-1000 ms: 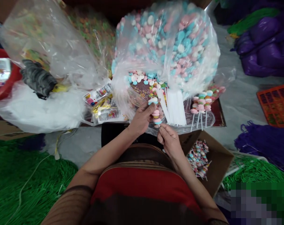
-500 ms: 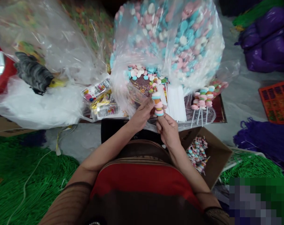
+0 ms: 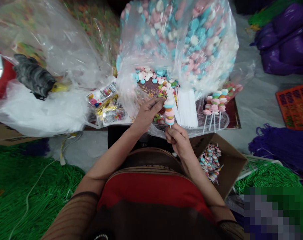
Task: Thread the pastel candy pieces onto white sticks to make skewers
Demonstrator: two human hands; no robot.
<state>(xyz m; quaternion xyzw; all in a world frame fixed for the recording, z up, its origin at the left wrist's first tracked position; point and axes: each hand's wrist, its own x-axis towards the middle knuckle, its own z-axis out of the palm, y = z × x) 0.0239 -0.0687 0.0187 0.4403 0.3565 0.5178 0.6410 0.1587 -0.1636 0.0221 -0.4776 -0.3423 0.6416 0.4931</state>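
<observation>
Pink, blue, white and orange, the candy skewer (image 3: 169,113) is near the white sticks (image 3: 188,108); the right hand (image 3: 178,137) pinches its lower end; whether the left hand (image 3: 149,112), beside its top, grips, I cannot tell.

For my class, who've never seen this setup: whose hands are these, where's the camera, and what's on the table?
There is no machine: a person works with two bare hands. The camera sits on their head, looking forward and down. The right hand holds a candy skewer by its lower end. The left hand is beside its top; whether it touches is unclear. On the table lie white sticks, a big clear bag of pink, blue and white pieces, and more skewers to the right.
</observation>
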